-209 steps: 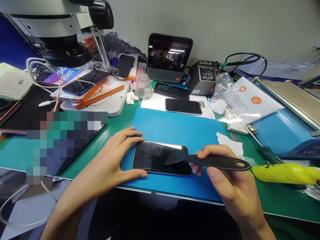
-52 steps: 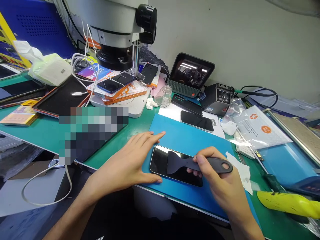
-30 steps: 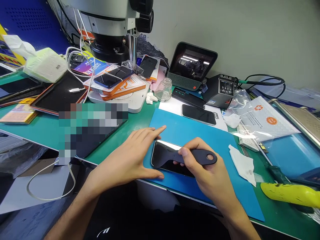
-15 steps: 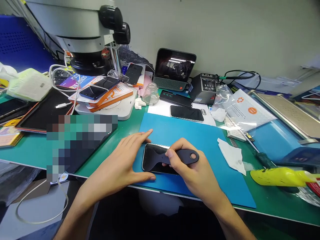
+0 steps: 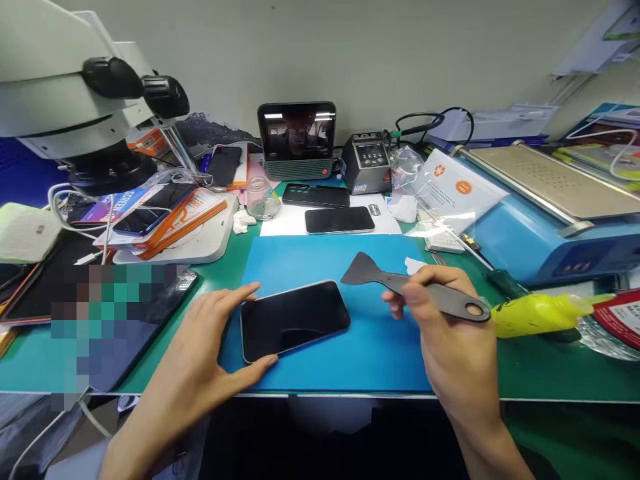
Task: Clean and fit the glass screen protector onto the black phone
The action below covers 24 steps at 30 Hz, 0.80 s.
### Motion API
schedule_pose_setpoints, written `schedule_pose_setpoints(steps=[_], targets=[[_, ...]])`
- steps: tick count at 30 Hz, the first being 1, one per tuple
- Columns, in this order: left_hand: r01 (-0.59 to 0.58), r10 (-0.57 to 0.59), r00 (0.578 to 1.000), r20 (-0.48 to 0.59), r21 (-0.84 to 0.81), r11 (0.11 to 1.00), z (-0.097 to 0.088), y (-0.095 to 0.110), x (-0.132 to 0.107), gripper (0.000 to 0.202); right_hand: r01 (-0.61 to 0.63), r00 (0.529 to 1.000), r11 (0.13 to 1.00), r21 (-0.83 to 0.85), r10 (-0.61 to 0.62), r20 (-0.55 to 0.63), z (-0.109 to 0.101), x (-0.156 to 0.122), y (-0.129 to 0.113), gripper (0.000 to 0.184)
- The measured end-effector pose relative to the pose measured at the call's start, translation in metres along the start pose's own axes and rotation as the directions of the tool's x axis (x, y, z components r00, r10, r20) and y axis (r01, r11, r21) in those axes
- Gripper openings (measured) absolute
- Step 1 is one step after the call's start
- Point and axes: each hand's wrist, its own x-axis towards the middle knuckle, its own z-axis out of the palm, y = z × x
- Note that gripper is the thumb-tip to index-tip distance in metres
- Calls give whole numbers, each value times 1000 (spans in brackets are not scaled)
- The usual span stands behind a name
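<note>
A black phone (image 5: 293, 319) lies screen up on the blue mat (image 5: 350, 360). My left hand (image 5: 210, 350) rests at its left end, thumb at the near corner and fingers along the far corner, steadying it. My right hand (image 5: 450, 340) is closed round the handle of a black plastic scraper (image 5: 415, 287). The scraper's wide blade is lifted off the screen and points left, above the mat to the right of the phone.
A microscope (image 5: 75, 113) stands at far left above stacked orange boxes (image 5: 175, 217) with phones. A small screen (image 5: 297, 140), a soldering station (image 5: 367, 160), two more phones (image 5: 340, 220), a glass jar (image 5: 257, 200), a yellow bottle (image 5: 540, 310) and a blue machine (image 5: 550, 220) ring the mat.
The scraper was pressed on the screen and slid leftwards; now my right hand has lifted it clear to the right. The phone is turned slightly. The camera has swung right.
</note>
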Motion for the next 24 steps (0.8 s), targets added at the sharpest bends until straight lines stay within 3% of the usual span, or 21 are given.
schedule_pose_setpoints(steps=[4,7,9,12,16,19,21,24], targets=[[-10,17,999,-42,151,988,18,20,-7,77,143,989,972,-186,-145,5,3,-3,0,26],[17,11,994,-108,257,966,40,48,-16,70,301,953,874,-382,-292,83,1,-9,0,13],[46,0,989,-147,310,950,53,63,-22,78,462,885,760,-458,-428,182,-2,-14,0,12],[-40,68,995,-79,320,947,61,72,-28,95,665,741,562,-492,-581,336,-5,-24,1,31],[-189,172,981,87,255,948,60,63,-25,95,763,640,426,-486,-597,483,-6,-32,3,30],[-282,254,957,138,245,928,58,53,-19,89,807,589,363,-466,-562,581,-6,-32,3,24],[-337,315,941,126,237,911,58,48,-15,82,816,577,353,-457,-540,613,-6,-30,3,21],[-385,377,923,81,248,889,59,46,-13,73,804,594,381,-456,-501,629,-5,-25,3,18]])
